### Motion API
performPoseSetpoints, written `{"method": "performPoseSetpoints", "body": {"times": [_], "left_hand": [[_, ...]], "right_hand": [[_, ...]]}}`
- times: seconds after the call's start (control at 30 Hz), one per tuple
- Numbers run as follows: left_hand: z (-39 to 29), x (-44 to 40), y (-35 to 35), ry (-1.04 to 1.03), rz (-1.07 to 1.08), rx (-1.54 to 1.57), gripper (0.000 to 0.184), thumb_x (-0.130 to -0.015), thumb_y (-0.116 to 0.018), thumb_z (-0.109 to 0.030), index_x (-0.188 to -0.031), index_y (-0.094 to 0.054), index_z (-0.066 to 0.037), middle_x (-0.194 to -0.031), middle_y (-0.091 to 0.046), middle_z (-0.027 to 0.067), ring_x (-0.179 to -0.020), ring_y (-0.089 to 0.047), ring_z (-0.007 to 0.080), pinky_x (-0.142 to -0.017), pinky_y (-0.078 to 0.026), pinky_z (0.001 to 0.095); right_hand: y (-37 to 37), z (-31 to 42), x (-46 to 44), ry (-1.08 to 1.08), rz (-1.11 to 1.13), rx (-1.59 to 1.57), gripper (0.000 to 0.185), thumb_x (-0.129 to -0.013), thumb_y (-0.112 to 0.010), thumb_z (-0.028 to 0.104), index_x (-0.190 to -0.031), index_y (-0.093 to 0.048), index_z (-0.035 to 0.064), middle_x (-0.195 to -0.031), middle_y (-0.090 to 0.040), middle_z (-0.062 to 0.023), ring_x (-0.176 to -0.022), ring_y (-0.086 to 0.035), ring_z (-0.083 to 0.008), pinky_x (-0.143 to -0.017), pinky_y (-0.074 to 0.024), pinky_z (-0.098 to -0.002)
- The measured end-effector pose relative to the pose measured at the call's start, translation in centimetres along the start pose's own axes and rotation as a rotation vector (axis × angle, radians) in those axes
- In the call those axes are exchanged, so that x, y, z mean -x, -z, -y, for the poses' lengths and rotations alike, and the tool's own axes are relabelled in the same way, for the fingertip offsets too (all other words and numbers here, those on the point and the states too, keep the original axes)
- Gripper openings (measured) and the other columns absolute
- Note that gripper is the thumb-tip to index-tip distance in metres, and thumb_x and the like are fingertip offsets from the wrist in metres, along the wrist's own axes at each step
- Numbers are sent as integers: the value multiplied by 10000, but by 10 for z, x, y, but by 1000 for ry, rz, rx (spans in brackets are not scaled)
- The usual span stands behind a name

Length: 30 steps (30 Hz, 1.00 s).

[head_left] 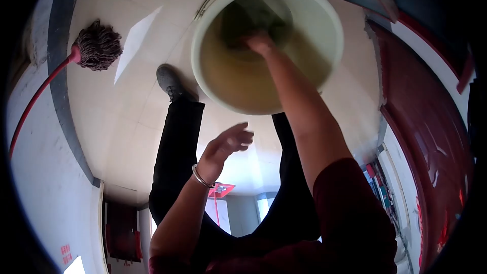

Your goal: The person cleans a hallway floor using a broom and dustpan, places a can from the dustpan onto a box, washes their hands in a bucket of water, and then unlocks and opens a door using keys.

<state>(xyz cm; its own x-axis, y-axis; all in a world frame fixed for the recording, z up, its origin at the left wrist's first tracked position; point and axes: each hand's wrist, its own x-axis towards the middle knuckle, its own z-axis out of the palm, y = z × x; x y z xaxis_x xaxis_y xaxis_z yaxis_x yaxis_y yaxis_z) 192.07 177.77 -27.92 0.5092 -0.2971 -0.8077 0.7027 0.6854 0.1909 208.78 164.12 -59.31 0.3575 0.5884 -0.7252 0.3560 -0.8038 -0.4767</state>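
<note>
A large white bucket [199, 66] of murky yellowish-brown water [228, 78] stands on the floor in front of me. My right hand [259, 44] reaches down into it, and its fingers vanish in a dark area of the water, so their grip is hidden. That dark patch [243, 18] could be a sunken thing or shadow; I cannot tell which. Outside the bucket, on the near side, my left hand [228, 144] hangs in the air with its fingers loosely apart and nothing in them. A silver bangle [202, 177] circles the left wrist.
A mop [99, 46] with a red handle leans at the left by the wall. My grey shoe [170, 82] rests on the pale tiled floor [122, 106] beside the bucket. Dark red furniture [423, 122] lines the right side. The bucket's wire handle [210, 0] lies against its far-left rim.
</note>
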Motion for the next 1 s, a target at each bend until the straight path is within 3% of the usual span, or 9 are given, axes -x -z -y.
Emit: {"method": "performPoseSetpoints", "body": {"times": [0.1, 0.2, 0.33, 0.53, 0.6, 0.7, 0.77, 0.87, 1.0], "left_hand": [[-28, -36, -11, -144, -19, 236, 801, -832, -254, -602, -1329, -165, 20, -1334, -284, 194, -1246, -263, 289, -1014, -192, 391], [-32, -101, 3, -258, -137, 509, 729, -851, -268, -557, -1344, -162, -32, -1370, -219, 161, -1277, -173, 287, -1028, -146, 388], [35, -195, 52, -459, -250, 332, 649, -851, -299, -508, -1331, -233, -76, -1343, -268, 136, -1245, -216, 287, -1023, -153, 410], [-5, -197, -20, -674, 247, 584, 597, -833, -355, -516, -1234, -349, -75, -1170, -449, 116, -930, -507, 250, -784, -403, 354], [-14, -184, -40, -192, 206, 571, 620, -837, -304, -556, -1241, -341, -88, -1186, -435, 118, -973, -478, 254, -790, -396, 331], [-1, -175, -59, -167, 129, 638, 560, -863, -303, -515, -1259, -337, -120, -1212, -422, 89, -1060, -437, 244, -858, -369, 364], [-4, -165, -72, -126, -42, 510, 577, -853, -349, -511, -1284, -309, -129, -1258, -385, 54, -1104, -399, 217, -924, -317, 369], [15, -192, -53, -113, -315, 314, 562, -852, -372, -505, -1271, -338, -133, -1239, -408, 52, -1105, -398, 196, -918, -324, 337], [-4, -188, -39, -336, -207, 392, 644, -836, -389, -531, -1319, -284, -117, -1238, -411, 53, -1102, -403, 174, -903, -334, 286]], "right_hand": [[32, 11, 2, -411, -382, -557, 282, -799, -507, 344, -897, -637, 113, -977, -594, -145, -925, -549, -280, -827, -420, -351], [18, 14, 3, -524, -78, -1520, 340, -826, -450, 350, -951, -597, 70, -970, -586, -151, -924, -540, -300, -828, -406, -408], [40, 51, 64, 317, 462, -2511, 439, -865, -372, 352, -1008, -543, -26, -999, -574, -166, -930, -531, -310, -875, -373, -447], [110, 131, 162, 385, -320, -946, 357, -832, -441, 348, -883, -645, 59, -998, -607, -96, -1038, -481, -255, -991, -257, -372], [123, 127, 168, 314, -532, -360, 311, -815, -477, 326, -820, -660, 75, -973, -617, -80, -1056, -463, -222, -989, -256, -341], [103, 67, 128, 317, -461, -602, 324, -828, -481, 319, -771, -657, 54, -942, -628, -67, -1054, -459, -196, -981, -272, -338], [94, 50, 129, -362, 44, -1291, 290, -846, -431, 254, -931, -602, 35, -939, -602, -81, -1046, -452, -182, -947, -311, -320], [58, 88, 153, -196, -430, -1803, 486, -854, -421, 361, -1199, -446, 21, -1244, -443, -89, -1174, -357, -184, -1008, -214, -311], [87, 148, 175, -66, -644, -981, 422, -838, -425, 285, -1204, -454, 77, -1242, -435, -126, -1254, -232, -236, -1018, -176, -335]]}}
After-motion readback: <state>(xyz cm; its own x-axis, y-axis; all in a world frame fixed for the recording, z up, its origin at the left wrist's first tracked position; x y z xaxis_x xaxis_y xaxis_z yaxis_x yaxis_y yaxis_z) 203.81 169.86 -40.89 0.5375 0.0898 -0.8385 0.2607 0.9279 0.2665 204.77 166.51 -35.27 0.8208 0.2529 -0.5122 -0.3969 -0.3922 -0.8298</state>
